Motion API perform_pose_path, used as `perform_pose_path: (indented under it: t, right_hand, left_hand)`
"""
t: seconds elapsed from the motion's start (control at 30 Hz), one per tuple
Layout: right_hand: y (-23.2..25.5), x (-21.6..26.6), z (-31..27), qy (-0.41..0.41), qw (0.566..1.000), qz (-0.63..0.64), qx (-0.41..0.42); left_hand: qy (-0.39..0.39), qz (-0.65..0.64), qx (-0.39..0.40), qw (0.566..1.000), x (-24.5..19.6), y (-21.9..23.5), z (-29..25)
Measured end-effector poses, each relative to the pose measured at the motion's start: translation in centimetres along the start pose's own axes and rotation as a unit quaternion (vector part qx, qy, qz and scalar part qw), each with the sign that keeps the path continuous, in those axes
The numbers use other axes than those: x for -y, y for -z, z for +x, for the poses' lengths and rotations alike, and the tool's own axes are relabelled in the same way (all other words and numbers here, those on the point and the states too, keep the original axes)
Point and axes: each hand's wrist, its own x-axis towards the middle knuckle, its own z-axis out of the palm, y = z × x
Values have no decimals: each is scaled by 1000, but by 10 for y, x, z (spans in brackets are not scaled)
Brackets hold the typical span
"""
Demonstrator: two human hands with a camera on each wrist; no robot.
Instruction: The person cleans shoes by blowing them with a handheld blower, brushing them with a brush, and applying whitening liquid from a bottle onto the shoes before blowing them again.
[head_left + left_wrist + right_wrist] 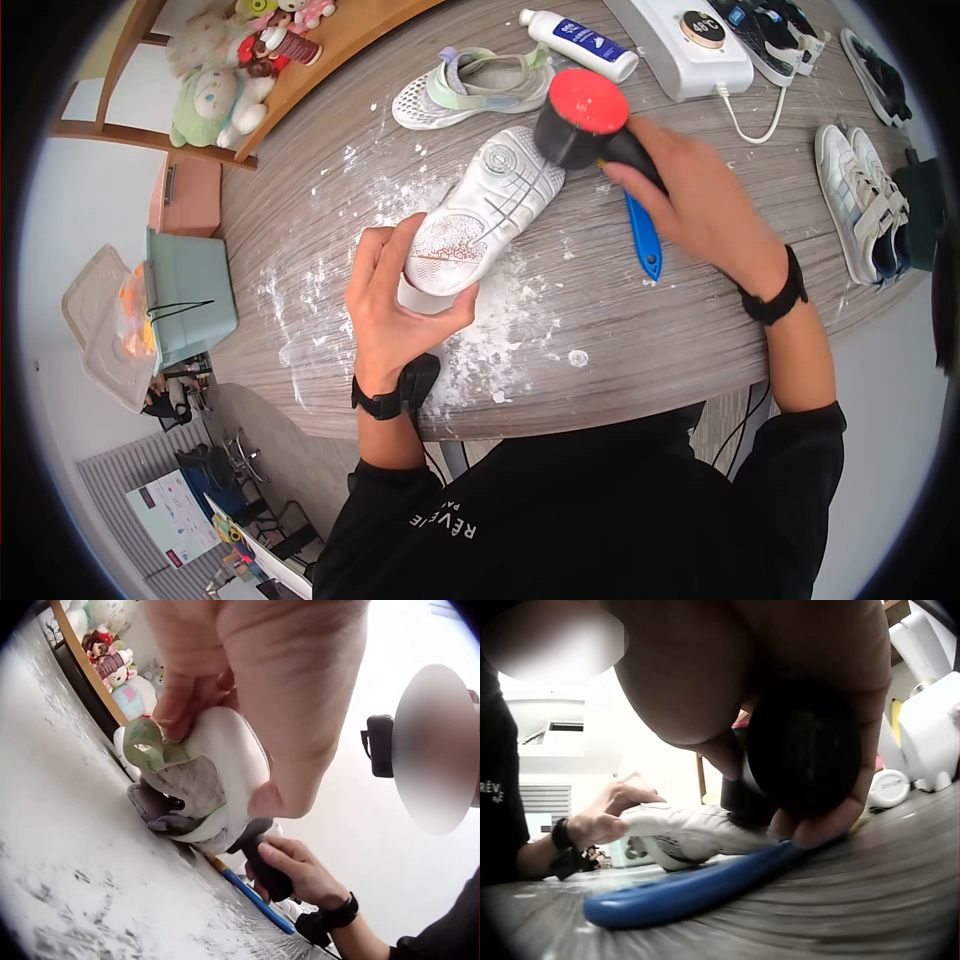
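Note:
A white shoe [500, 195] lies sole up on the wood-grain table, white residue around it. My left hand [390, 310] grips its near end, thumb on one side and fingers on the other. In the left wrist view, the shoe's opening and pale green strap [142, 742] face the table. My right hand [700, 195] holds the black handle of a round handheld scrubber [588, 105] with a red top. The scrubber's head sits at the far end of the sole; its underside is hidden. Beneath the right hand lies a blue-handled brush [643, 235].
Beyond the shoe are a matching shoe [420, 105], a white bottle [580, 45] and a white device [690, 60] with a temperature display and cord. More shoes [860, 200] stand at the right. A shelf of plush toys [210, 105] and a green bin [195, 290] are at the left.

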Motion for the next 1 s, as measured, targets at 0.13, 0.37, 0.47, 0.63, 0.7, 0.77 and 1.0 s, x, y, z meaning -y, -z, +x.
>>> perform_pose_path:
  t: [0.13, 0.37, 0.47, 0.63, 0.7, 0.77, 1.0]
  right_hand:
    - [5, -2, 3, -35, 999, 33, 7]
    - [6, 18, 4, -53, 989, 132, 41]
    - [-11, 27, -5, 50, 995, 81, 27]
    - [-20, 58, -19, 134, 987, 36, 79]
    - [-23, 57, -21, 147, 983, 42, 97]
    - [-25, 51, -18, 168, 983, 19, 68]
    - [-10, 14, -4, 68, 996, -58, -7]
  left_hand:
    - [-17, -8, 13, 1000, 2, 3, 2]
    - [-37, -15, 23, 999, -2, 4, 2]
    - [-33, -15, 24, 999, -4, 4, 2]
    - [-36, -12, 16, 999, -3, 0, 3]
    - [-6, -43, 15, 999, -5, -2, 1]
    - [-12, -36, 19, 999, -3, -2, 1]
    - [19, -31, 13, 999, -5, 0, 2]
